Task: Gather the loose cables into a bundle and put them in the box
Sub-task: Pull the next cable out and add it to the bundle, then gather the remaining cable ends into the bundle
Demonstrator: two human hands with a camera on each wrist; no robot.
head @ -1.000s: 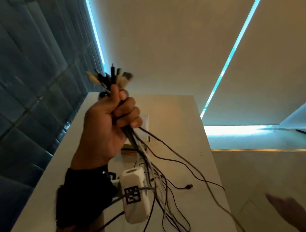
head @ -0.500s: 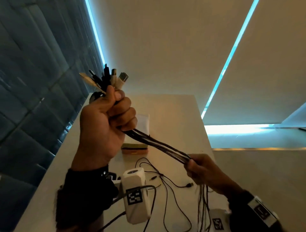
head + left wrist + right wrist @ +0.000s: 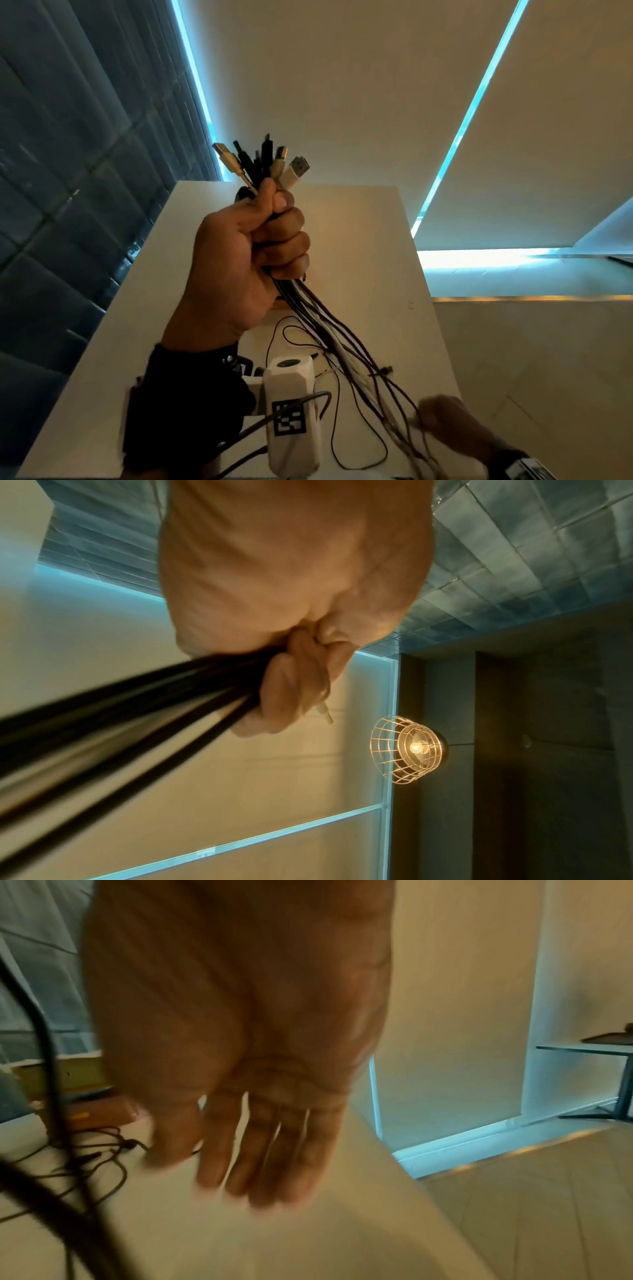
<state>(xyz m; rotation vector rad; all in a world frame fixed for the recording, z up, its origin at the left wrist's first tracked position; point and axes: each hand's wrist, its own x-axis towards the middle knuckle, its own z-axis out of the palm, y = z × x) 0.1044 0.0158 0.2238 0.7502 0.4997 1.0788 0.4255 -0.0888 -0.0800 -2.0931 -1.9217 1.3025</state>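
While the left hand (image 3: 246, 260) is raised above the white table (image 3: 370, 240), its fingers are clenched round the cables (image 3: 329, 329) just below their plugs (image 3: 263, 164), which fan out toward 12 o'clock. The strands trail toward 5 o'clock, reaching the right hand (image 3: 445, 421), which is blurred. In the right wrist view that hand (image 3: 240, 1042) shows straight fingers and grasps nothing. The box (image 3: 99, 1112) sits on the table at 9 o'clock of it.
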